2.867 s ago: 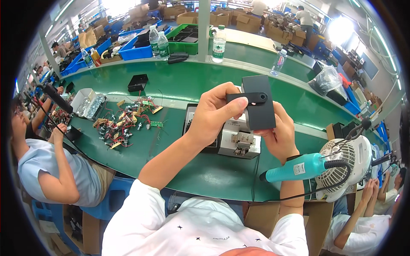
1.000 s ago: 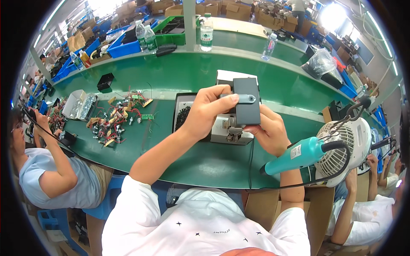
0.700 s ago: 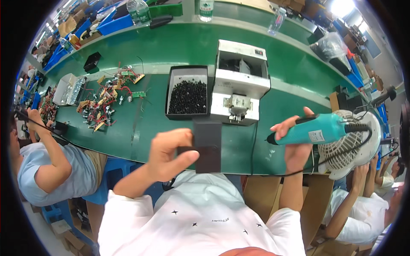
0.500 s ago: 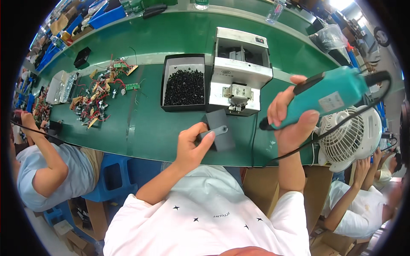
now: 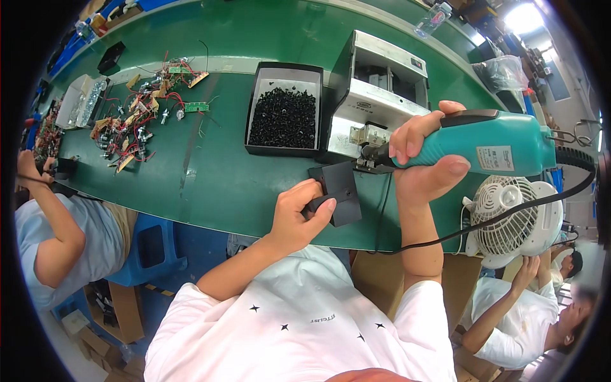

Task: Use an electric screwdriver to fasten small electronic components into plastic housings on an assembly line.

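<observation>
My left hand (image 5: 299, 213) is closed on a black box-shaped part (image 5: 340, 191), held above the table's front edge; a small hole or screw shows on its face. In my right hand (image 5: 426, 149) is a teal electric screwdriver (image 5: 496, 143), gripped with the fingers around its front end. Its dark tip points left, at the front of a white screw feeder (image 5: 382, 89), by the metal outlet block (image 5: 372, 137). Whether the tip touches a screw there cannot be made out. Left of the feeder stands a black tray (image 5: 284, 108) full of small black screws.
A tangle of wired circuit boards (image 5: 143, 114) lies on the green table (image 5: 216, 165) to the left. A white fan (image 5: 506, 213) stands at right, with the screwdriver's black cable (image 5: 484, 223) running in front. Co-workers sit on both sides; a blue stool (image 5: 149, 248) is at left.
My right hand has brought the screwdriver's tip left and up to the feeder's front. My left hand has turned the black part slightly and moved it a little right. The view has shifted.
</observation>
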A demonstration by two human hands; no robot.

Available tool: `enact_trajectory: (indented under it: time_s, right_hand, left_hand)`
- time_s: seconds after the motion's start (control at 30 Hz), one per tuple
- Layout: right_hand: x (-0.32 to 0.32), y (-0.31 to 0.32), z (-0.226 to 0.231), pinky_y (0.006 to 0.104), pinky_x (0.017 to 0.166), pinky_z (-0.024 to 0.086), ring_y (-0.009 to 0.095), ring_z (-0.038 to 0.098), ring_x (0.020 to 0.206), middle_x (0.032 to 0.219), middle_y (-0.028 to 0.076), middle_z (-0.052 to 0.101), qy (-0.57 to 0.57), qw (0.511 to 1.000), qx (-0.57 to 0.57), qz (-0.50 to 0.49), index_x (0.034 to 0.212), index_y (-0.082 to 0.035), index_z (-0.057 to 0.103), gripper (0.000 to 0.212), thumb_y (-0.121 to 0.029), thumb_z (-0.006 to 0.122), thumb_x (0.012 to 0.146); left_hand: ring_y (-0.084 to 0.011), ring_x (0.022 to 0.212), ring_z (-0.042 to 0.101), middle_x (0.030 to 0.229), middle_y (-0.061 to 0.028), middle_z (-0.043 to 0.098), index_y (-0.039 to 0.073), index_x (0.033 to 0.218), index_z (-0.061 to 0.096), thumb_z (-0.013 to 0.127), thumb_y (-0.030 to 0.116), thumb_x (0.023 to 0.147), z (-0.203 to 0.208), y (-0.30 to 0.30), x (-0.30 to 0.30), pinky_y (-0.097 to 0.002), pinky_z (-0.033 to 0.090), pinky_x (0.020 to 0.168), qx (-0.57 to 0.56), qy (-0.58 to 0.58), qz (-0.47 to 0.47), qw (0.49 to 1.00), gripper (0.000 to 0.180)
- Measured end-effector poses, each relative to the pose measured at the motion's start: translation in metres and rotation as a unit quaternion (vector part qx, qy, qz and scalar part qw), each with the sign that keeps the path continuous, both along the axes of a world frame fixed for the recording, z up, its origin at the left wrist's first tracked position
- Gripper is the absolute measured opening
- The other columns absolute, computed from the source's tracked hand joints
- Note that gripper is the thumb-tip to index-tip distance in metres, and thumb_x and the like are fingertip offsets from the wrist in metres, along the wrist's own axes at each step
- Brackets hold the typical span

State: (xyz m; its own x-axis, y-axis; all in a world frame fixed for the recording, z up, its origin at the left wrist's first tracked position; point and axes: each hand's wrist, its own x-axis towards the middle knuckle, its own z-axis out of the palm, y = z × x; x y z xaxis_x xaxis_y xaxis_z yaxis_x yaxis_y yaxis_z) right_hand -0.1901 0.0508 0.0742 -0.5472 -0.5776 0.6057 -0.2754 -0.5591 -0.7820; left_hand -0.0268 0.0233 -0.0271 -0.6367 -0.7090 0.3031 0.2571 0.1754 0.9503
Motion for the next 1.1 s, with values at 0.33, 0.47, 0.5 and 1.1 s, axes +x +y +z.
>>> enact_trajectory:
  time_s: [0.33, 0.47, 0.5, 1.1]
  right_hand:
    - [0.0, 0.009, 0.016, 0.0222, 0.036, 0.033, 0.009, 0.037, 0.04, 0.053, -0.001, 0.043, -0.094, 0.994, 0.02, 0.048, 0.118, -0.006, 0.043, 0.078, -0.072, 0.051, 0.078]
    - [0.011, 0.02, 0.026, 0.0221, 0.035, 0.034, 0.009, 0.038, 0.039, 0.053, -0.001, 0.045, -0.148, 0.981, -0.009, 0.126, 0.119, -0.007, 0.043, 0.081, -0.074, 0.054, 0.075]
    - [0.016, 0.02, 0.027, 0.0221, 0.036, 0.035, 0.009, 0.038, 0.039, 0.053, -0.001, 0.044, -0.134, 0.98, -0.022, 0.147, 0.121, -0.008, 0.043, 0.079, -0.072, 0.053, 0.077]
    - [0.03, 0.016, 0.021, 0.0217, 0.035, 0.036, 0.007, 0.038, 0.038, 0.053, -0.003, 0.044, -0.099, 0.978, 0.011, 0.182, 0.116, -0.013, 0.047, 0.071, -0.071, 0.057, 0.075]
  left_hand:
    - [-0.0108, 0.054, 0.032, 0.064, -0.0007, 0.044, 0.003, 0.065, 0.046, 0.061, 0.003, 0.077, 0.002, 0.0, 0.0, -0.023, 0.027, 0.046, -0.008, -0.006, 0.002, 1.0, 0.019]
    - [-0.0104, 0.053, 0.031, 0.063, -0.0002, 0.043, 0.003, 0.065, 0.046, 0.061, 0.003, 0.077, 0.001, 0.0, 0.001, -0.0229, 0.027, 0.046, -0.011, -0.009, 0.006, 1.0, 0.02]
    - [-0.0103, 0.053, 0.031, 0.063, 0.0, 0.043, 0.003, 0.065, 0.046, 0.061, 0.003, 0.077, 0.0, -0.001, 0.001, -0.0228, 0.027, 0.046, -0.01, -0.01, 0.004, 1.0, 0.02]
    - [-0.0095, 0.052, 0.031, 0.063, 0.0004, 0.042, 0.003, 0.065, 0.046, 0.062, 0.002, 0.078, 0.001, 0.0, 0.0, -0.0222, 0.026, 0.046, 0.001, -0.005, 0.003, 1.0, 0.02]
